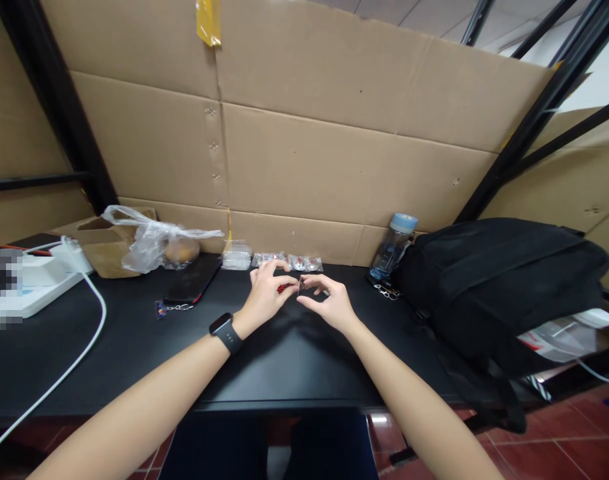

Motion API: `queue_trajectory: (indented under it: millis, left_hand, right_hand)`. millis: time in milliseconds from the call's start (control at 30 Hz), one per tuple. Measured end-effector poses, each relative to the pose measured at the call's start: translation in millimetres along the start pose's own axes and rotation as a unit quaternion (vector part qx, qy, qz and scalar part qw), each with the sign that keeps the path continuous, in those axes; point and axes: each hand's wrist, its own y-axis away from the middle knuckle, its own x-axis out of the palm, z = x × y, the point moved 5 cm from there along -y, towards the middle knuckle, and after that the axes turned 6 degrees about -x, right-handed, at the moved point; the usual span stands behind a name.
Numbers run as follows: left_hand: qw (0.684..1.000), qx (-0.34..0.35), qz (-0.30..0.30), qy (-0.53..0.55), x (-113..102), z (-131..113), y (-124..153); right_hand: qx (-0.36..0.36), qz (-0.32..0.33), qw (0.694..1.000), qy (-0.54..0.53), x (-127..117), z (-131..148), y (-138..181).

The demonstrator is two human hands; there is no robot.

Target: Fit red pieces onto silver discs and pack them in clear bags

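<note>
Above the middle of the black, smooth tabletop (284, 383), nearer its far edge than its near one, two bare hands meet fingertip to fingertip. The left hand (268, 293), with a black square-faced watch (226, 331) at its wrist, appears to pinch a small, thin, pale-edged piece (299, 287) seen almost edge-on between the hands. A small patch of red (283, 289) shows behind the left thumb; whether it belongs to the same piece cannot be told. The right hand (330, 303) is curled, thumb and forefinger narrowly parted beside the piece; whether they grip it is too small to tell. Along the far edge lie flat, clear plastic packets (307, 264) with red and whitish contents, just beyond the fingers. For good handling, the left pinch is best kept light and steady, with the right fingertips doing the fine work; a part this thin probably slips or bends under a hard squeeze. Working low over the surface, well back from the near edge, seems prudent, since a dropped part then lands within reach.
</note>
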Motion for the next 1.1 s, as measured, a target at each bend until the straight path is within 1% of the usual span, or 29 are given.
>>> queue_trajectory:
  millis: [67,233,333,433,633,800,900,1000,1100]
  left_hand:
    - [1.0,0.007,-0.007,-0.013,-2,-2,1]
    - [0.999,0.028,-0.003,-0.035,-4,-7,2]
    - [0.999,0.036,-0.007,-0.039,-5,-9,2]
    - [0.998,0.038,-0.01,-0.041,-6,-10,3]
    - [0.997,0.055,-0.013,-0.054,-6,-13,5]
    - [0.997,0.05,-0.038,-0.053,-6,-12,5]
    - [0.995,0.062,-0.038,-0.063,-6,-12,5]
    - [0.995,0.067,-0.035,-0.063,-8,-12,4]
    - [0.996,0.065,-0.033,-0.057,-9,-11,3]
  right_hand:
    - [-0.001,0.0,1.0,0.003,0,1,0]
    - [0.011,-0.004,1.0,0.006,-1,1,0]
    - [0.018,0.007,1.0,-0.006,0,0,0]
    - [0.029,0.013,0.999,-0.034,2,-3,1]
    - [0.067,-0.001,0.994,-0.082,7,-13,2]
    - [0.098,-0.003,0.982,-0.164,14,-19,4]
    - [0.114,0.0,0.975,-0.188,15,-23,4]
    - [0.111,0.019,0.976,-0.186,12,-23,3]
    - [0.088,0.036,0.984,-0.154,6,-19,0]
